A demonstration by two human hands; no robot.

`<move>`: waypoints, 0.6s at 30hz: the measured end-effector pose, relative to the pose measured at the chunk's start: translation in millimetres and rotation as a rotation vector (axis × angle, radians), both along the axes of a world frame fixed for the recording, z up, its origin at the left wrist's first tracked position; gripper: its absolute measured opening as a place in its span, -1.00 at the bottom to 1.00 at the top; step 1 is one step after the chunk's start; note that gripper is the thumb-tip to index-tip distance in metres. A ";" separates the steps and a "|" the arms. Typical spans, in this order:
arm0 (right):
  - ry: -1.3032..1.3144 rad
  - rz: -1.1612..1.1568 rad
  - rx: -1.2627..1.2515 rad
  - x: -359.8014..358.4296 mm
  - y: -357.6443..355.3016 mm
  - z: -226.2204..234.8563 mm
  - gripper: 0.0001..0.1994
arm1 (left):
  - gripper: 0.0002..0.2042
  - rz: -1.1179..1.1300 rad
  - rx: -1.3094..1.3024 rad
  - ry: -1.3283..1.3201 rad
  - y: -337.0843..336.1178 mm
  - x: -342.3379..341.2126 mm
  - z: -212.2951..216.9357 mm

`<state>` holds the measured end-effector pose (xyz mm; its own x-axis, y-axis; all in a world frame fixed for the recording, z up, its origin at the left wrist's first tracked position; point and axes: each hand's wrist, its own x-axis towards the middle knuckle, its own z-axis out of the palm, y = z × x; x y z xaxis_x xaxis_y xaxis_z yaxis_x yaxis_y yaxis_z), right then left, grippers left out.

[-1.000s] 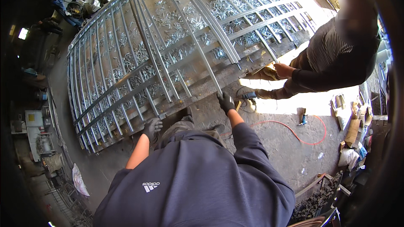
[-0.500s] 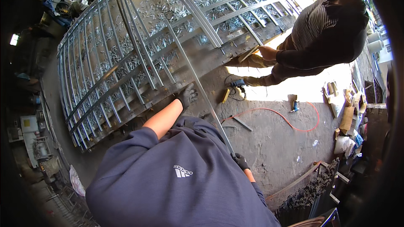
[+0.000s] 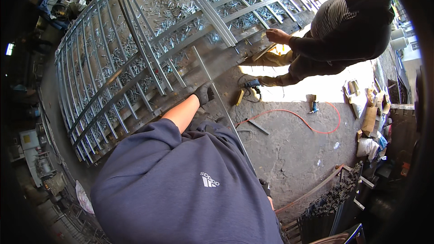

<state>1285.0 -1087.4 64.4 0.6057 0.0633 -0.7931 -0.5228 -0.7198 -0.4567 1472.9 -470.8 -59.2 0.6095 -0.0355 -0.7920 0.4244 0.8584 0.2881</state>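
Note:
A long, thin metal bar (image 3: 224, 109) slants from the near edge of the worktable down past my right side. My left hand (image 3: 203, 94), in a dark glove, is at its upper part, with fingers curled against the bar beside the table edge. Low at my right side, my right hand (image 3: 265, 185), also gloved, is closed at the bar's lower end; my sweatshirt partly covers it. On the worktable, a frame of metal bars (image 3: 113, 95) lies over many loose short metal pieces (image 3: 176, 7).
A co-worker (image 3: 343, 31) stands at the far right, one hand over the table edge. On the floor lie a red hose (image 3: 294, 114), a blue-handled air tool (image 3: 314, 105), a blue power tool (image 3: 253, 83) and a short metal strip (image 3: 259, 127). Stacked tubes (image 3: 332, 196) stand at lower right.
The bar has slid back toward me, its far end drawn off the frame to the table's near edge. My left hand has met it; my right hand moved lower. The co-worker's hand has let go of a bar.

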 end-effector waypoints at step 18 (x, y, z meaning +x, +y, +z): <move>0.022 -0.015 0.127 44.7 41.2 -36.7 -0.72 | -0.78 -0.066 0.394 0.232 21.1 -22.6 41.3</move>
<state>1329.7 -1046.1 27.7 0.5901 0.1549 -0.7923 -0.5442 -0.6486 -0.5321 1450.2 -449.6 -17.8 0.4212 0.2629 -0.8680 0.5660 0.6717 0.4781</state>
